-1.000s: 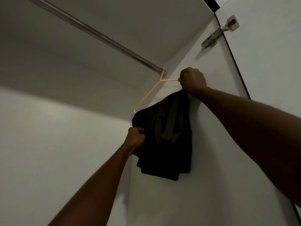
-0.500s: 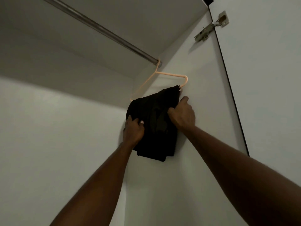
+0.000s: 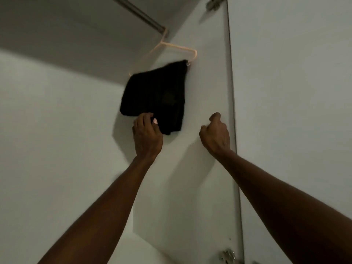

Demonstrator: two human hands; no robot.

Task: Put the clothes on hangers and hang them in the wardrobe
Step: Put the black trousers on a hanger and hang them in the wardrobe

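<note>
A black folded garment (image 3: 158,94) hangs over a peach hanger (image 3: 181,48), which is hooked on the metal rail (image 3: 141,13) at its right end, against the wardrobe's side wall. My left hand (image 3: 146,136) is at the garment's bottom edge, its fingertips on the fabric; whether it pinches the cloth is unclear. My right hand (image 3: 215,134) is off to the right of the garment, loosely curled, holding nothing.
The white side wall (image 3: 205,82) stands right behind the garment. The open wardrobe door (image 3: 285,92) is on the right, with hinges at top (image 3: 215,2) and bottom (image 3: 227,255). The rail runs bare to the upper left.
My right hand let go of the garment and dropped away to the right. My left hand slid down to the garment's lower edge. The view tilted, so the hanger sits higher.
</note>
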